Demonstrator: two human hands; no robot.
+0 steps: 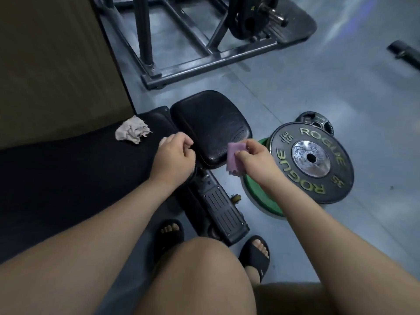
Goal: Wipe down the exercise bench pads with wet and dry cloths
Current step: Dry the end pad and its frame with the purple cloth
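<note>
The black seat pad of the exercise bench lies in the middle, its surface shiny with wet streaks. The long black back pad runs off to the left. My right hand pinches a small pink cloth at the seat pad's near right edge. My left hand hovers over the gap between the two pads with its fingers curled and nothing in them. A crumpled beige cloth lies on the back pad, left of my left hand.
A black 35 lb weight plate lies on a green plate on the floor to the right, with a smaller plate behind. A steel machine frame stands beyond the bench. The bench's foot and my sandalled feet are below.
</note>
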